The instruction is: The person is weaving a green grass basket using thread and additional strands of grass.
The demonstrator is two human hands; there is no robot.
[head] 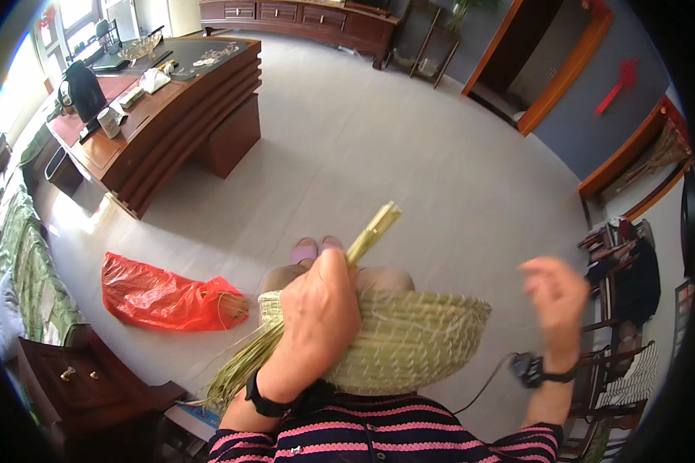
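A coiled basket [417, 341] of greenish straw with pale stitches rests on my lap against my striped top. My left hand [322, 304] is closed around a bundle of straw [376, 228] at the basket's edge. The bundle's cut ends stick out above the fist, and loose stalks [246, 359] trail below it to the left. Out to the right, apart from the basket, my right hand [556, 292] is raised with curled fingers. It is slightly blurred, and whether the fingertips pinch something thin cannot be made out.
A red plastic bag [156, 295] with straw at its mouth lies on the grey floor [347, 144] to the left. A dark wooden cabinet [81, 388] stands nearby at lower left. Beyond are a large desk [174, 110] and a waste bin [63, 171]. Chairs [625, 359] line the right.
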